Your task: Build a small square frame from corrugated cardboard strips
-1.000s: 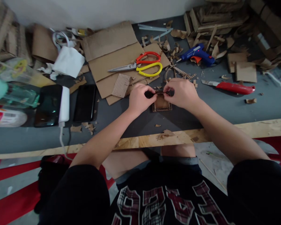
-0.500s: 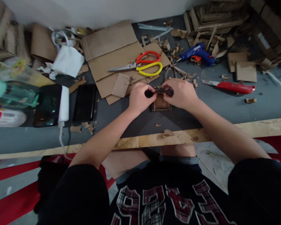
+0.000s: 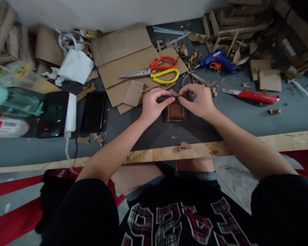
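A grey worktop point(image 3: 246, 116) with a raw wooden front edge takes up most of the scene, littered with cardboard scraps. On its far side lies a big folded sheet of cardboard point(image 3: 123, 58), and across that sheet rest scissors point(image 3: 156, 71) with one red and one yellow handle. To the left sit a dark tablet point(image 3: 52, 114) with a white charger block on it and a black phone point(image 3: 93, 111) beside it. To the right are a blue glue gun point(image 3: 217, 60) and, nearer the person, a red-handled knife point(image 3: 254, 96) lying flat.

In the middle of the worktop, just in front of the person, lies a small square cardboard piece point(image 3: 176, 112) with ribbed edges. Right above its far edge the left hand point(image 3: 152, 106) and the right hand point(image 3: 199, 100) meet, fingertips pinched together on a thin cardboard strip point(image 3: 174, 93) held between them. Both hands are closed on that strip, well clear of the tools.
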### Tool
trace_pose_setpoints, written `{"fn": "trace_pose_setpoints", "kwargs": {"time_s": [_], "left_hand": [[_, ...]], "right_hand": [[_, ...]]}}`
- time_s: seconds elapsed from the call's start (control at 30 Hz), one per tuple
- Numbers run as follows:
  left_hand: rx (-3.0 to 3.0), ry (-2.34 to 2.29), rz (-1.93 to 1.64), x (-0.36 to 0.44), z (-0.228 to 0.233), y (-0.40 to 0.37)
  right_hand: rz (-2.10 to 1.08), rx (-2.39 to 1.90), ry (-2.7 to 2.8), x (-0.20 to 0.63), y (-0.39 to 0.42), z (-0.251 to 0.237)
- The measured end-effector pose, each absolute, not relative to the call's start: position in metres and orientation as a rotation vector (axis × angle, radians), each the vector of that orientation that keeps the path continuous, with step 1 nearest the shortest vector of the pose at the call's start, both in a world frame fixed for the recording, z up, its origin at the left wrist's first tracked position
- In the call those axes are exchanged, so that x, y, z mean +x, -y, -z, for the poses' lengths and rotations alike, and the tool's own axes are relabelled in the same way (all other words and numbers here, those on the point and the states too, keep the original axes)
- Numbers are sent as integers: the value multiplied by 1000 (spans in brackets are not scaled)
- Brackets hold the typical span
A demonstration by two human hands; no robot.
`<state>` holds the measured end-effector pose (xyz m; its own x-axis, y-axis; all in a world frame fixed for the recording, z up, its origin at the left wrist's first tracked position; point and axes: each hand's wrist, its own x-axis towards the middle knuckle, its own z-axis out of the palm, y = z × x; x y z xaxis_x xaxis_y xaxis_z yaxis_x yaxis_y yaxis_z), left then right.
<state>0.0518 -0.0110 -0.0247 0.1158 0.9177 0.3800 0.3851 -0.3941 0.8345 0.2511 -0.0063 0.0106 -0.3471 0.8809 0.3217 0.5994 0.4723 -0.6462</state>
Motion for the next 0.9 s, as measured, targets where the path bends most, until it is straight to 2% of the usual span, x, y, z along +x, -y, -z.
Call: {"fn": "trace_pose_setpoints", "kwargs": {"time_s": [0.27, 0.5, 0.77, 0.9], "left_hand": [[1617, -1133, -1346, 55, 31, 9], [1502, -1148, -1455, 53, 36, 0], [1691, -1241, -1422, 53, 41, 2], [1681, -1279, -1396, 56, 39, 3]], "right_hand": [[-576, -1092, 2111, 245, 8, -1], [-334, -1232, 2010, 241, 5, 1], [-111, -1456, 2525, 193, -69, -50], [-138, -1519, 2788, 167, -105, -47]]}}
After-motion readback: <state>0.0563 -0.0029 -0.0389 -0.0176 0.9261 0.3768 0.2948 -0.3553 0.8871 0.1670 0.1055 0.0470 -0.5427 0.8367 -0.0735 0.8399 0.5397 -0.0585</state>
